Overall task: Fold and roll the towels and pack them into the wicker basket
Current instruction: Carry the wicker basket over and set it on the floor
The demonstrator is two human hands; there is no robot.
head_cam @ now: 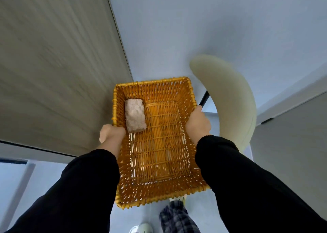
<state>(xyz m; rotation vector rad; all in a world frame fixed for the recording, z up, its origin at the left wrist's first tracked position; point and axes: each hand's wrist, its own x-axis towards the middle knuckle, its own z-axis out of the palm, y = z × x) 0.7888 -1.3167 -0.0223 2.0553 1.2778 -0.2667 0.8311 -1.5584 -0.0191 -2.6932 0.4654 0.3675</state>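
Basket (pixel 154 83): orange wicker, rectangular, open top. I hold it in both hands, long axis pointing away from me.

Left hand (pixel 110 132): closed round the basket's left rim, about midway along that side. The fingers wrap over the outside, so I cannot see their tips.

Right hand (pixel 198 123): closed round the basket's right rim, slightly farther from me than the left hand. The knuckles sit over the rim's edge.

Both sleeves are black and run along the basket's near half, one on each side.

Towel (pixel 135 115): one pale pink roll lying flat on the basket's bottom in the far left corner. It lies lengthwise against the left wall, and its near end is just beside my left hand. The rest of the bottom shows bare weave.

Table (pixel 53 64): grey top, left of the basket, its edge close to the left rim. I cannot tell whether they touch.

Chair (pixel 228 98): cream curved back, right of the basket and beyond my right hand.

Floor (pixel 194 20): pale blue, showing beyond the basket. Below the near rim I see a plaid trouser leg (pixel 177 218) and a light shoe (pixel 141 228).

Surroundings are motion-blurred.
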